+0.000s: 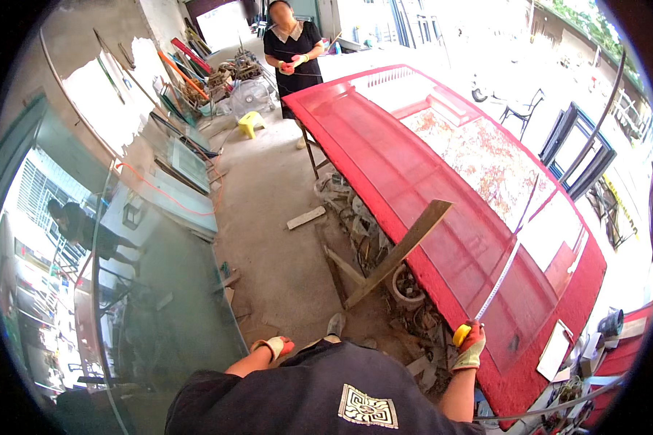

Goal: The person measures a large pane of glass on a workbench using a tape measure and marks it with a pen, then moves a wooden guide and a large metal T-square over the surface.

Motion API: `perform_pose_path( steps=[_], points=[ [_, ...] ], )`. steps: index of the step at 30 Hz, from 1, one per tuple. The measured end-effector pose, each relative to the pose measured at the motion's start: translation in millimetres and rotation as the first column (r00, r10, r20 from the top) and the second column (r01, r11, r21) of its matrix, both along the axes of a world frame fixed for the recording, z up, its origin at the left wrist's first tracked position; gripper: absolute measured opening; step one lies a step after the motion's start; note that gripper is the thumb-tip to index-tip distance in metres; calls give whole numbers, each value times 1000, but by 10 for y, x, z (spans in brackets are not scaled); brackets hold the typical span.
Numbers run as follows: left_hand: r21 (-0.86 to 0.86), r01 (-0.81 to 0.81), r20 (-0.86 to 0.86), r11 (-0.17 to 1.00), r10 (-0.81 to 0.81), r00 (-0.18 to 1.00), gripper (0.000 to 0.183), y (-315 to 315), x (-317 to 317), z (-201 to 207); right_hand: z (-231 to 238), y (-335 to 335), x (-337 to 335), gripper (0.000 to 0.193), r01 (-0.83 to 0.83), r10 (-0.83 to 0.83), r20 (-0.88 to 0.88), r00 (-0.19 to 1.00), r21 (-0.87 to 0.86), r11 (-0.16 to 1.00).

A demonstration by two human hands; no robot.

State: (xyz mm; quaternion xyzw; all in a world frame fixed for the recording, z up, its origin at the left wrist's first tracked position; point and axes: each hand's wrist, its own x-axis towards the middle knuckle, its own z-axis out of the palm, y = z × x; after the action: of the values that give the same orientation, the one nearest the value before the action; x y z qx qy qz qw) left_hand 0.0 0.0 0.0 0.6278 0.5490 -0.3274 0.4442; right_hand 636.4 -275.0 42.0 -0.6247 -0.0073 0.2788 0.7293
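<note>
My right hand (471, 346), in a white and red work glove, grips a yellow tape measure (461, 334) at the near left edge of the large red table (384, 181). The tape's pale blade (502, 281) runs out from the case, away over the tabletop to the far right; its far end is hard to make out. A sheet of glass with bright reflections (479, 156) seems to lie on the table. My left hand (274, 347), gloved alike, hangs beside my body with its fingers curled and nothing visible in them.
A wooden plank (399, 254) leans by the table's left side. Large glass panes (167, 326) stand at the left. Another person (293, 51) in gloves stands beyond the table. A yellow stool (251, 124) and a wood block (306, 217) are on the floor. A white board (555, 351) lies at the table's near corner.
</note>
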Motion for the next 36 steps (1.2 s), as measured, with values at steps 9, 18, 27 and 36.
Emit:
perform_pose_path(
  steps=[9, 18, 27, 36],
  points=[
    [200, 250, 131, 947, -279, 951, 62, 57, -347, -587, 274, 82, -644, 36, 59, 13, -330, 944, 205, 977],
    [184, 71, 222, 980, -112, 969, 58, 193, 615, 329, 560, -348, -653, 48, 84, -2, -263, 965, 301, 950],
    [193, 97, 176, 976, -132, 976, 58, 156, 478, 258, 726, -271, -830, 46, 115, -114, -38, 993, 26, 993],
    [190, 104, 163, 976, -136, 977, 58, 185, 582, 373, 315, -370, -795, 51, 72, -72, 9, 997, 2, 997]
  ],
)
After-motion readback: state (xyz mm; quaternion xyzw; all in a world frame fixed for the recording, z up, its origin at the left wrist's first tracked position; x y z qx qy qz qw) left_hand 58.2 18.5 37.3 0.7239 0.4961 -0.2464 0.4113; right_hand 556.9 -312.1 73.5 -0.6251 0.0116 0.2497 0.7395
